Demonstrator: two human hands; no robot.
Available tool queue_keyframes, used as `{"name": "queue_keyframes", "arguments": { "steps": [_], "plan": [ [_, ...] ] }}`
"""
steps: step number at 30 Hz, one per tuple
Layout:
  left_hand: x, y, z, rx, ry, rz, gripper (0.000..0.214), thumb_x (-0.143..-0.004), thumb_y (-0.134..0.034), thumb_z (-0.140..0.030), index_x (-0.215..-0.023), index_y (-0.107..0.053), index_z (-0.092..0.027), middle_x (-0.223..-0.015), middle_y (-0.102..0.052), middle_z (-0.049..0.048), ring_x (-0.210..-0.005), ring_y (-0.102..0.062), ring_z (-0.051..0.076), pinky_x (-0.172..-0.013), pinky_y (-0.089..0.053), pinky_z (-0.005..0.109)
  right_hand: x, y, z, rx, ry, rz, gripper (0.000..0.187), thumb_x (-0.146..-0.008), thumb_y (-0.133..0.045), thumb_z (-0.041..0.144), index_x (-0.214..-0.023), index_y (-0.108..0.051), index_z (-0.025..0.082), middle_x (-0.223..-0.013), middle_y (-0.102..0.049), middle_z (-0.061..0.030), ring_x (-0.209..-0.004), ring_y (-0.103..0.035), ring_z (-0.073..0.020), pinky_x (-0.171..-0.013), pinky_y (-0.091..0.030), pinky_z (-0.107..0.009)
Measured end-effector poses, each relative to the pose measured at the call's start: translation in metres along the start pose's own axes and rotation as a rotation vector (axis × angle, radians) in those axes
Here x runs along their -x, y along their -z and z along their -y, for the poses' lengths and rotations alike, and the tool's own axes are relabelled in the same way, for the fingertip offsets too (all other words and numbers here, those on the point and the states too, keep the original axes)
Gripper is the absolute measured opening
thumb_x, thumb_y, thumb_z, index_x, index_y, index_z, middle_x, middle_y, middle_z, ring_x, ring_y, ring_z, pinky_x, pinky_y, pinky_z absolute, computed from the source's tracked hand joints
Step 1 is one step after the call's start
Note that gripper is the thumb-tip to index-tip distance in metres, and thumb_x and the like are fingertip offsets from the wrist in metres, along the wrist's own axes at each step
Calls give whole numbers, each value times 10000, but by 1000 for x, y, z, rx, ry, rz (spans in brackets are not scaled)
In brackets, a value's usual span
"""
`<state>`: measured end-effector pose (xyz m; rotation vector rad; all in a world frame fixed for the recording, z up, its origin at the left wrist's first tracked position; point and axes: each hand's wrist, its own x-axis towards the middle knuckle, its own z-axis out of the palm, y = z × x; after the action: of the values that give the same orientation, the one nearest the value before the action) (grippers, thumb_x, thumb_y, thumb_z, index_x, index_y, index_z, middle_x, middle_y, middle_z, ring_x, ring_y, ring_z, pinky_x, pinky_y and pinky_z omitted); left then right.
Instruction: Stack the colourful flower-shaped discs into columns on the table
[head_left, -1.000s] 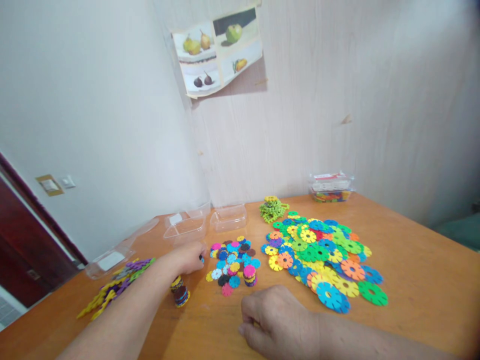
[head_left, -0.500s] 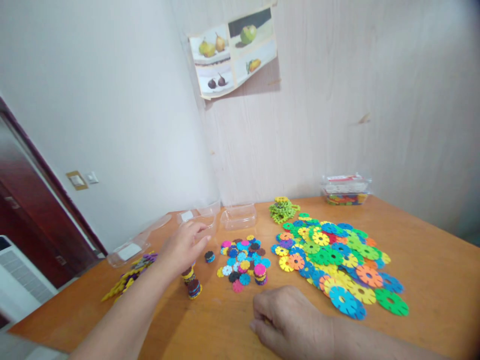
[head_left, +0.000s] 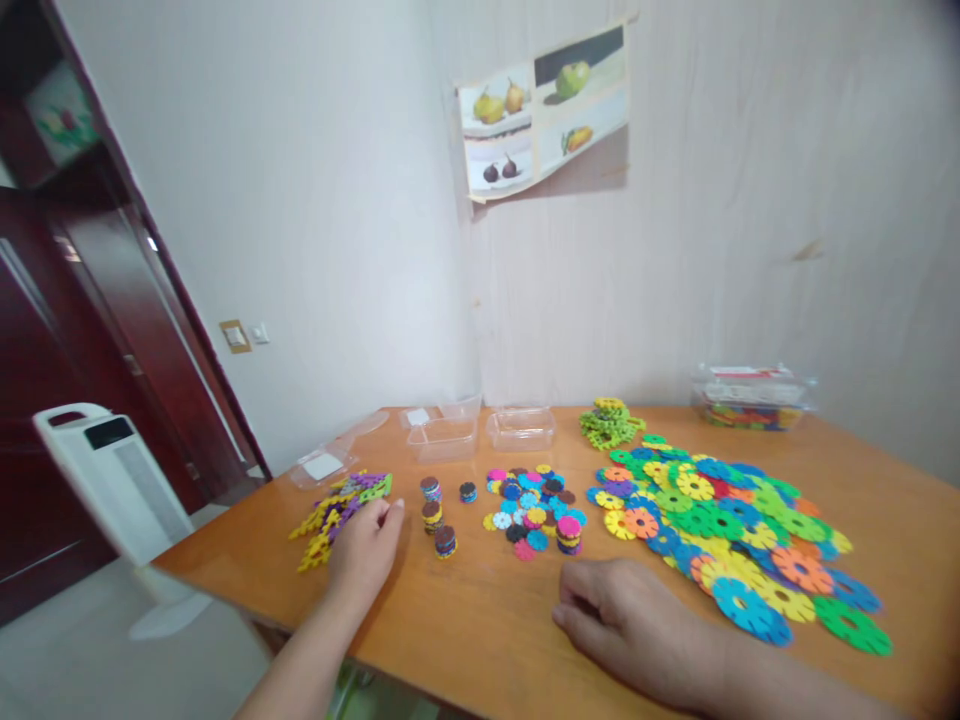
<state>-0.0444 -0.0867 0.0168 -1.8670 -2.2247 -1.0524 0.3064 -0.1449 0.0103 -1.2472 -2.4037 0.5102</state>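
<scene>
My left hand [head_left: 365, 545] lies palm down on the wooden table [head_left: 480, 620], fingertips touching the yellow and purple flat pieces [head_left: 337, 505]. Three short stacks of small discs [head_left: 436, 512] stand just right of it. Beyond them lies a patch of small coloured discs [head_left: 534, 505]. My right hand [head_left: 630, 625] rests on the table with fingers curled, holding nothing that I can see. A big spread of large coloured flower discs [head_left: 739, 530] lies to its right.
Clear plastic tubs [head_left: 480, 432] and lids [head_left: 324, 465] sit near the wall. A green piece cluster [head_left: 609, 422] and a filled clear box [head_left: 752, 397] stand at the back. A white heater [head_left: 112, 480] stands left of the table beside a dark door.
My left hand left the clear tub area and came down left onto the table by the yellow and purple pieces. The view swung left, showing the heater. My right hand stayed put.
</scene>
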Motion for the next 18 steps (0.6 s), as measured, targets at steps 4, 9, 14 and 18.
{"name": "queue_keyframes", "arguments": {
  "steps": [4,9,14,18],
  "plan": [
    [-5,-12,4,-17,-40,59,419,-945,-409,-438,-593,-381,-212,-552,-474,-16,-577,-449,145,-576,-207,282,0,-1,1,27,-11,2,287,-974,-458,382,-758,-561,224,-736,-661,15,-636,-567,-128,-561,-319,-246],
    [-12,-19,7,-52,-14,92,394,-952,-399,-399,-606,-364,-214,-570,-487,-5,-579,-433,148,-575,-172,293,4,1,8,60,-3,9,262,-977,-463,364,-796,-596,230,-769,-679,9,-670,-598,-136,-590,-348,-246],
    [-18,-20,6,-67,8,133,384,-956,-385,-388,-617,-376,-209,-619,-535,13,-603,-452,149,-575,-168,297,-2,21,26,119,-7,-28,214,-962,-475,312,-846,-641,245,-781,-685,7,-656,-600,-137,-603,-366,-248],
    [-20,-20,4,-76,34,168,374,-951,-388,-400,-630,-410,-209,-639,-559,19,-601,-459,152,-573,-160,301,-36,52,38,249,81,-102,192,-944,-497,294,-920,-676,228,-886,-698,-31,-741,-624,-157,-664,-393,-258]
  ]
}}
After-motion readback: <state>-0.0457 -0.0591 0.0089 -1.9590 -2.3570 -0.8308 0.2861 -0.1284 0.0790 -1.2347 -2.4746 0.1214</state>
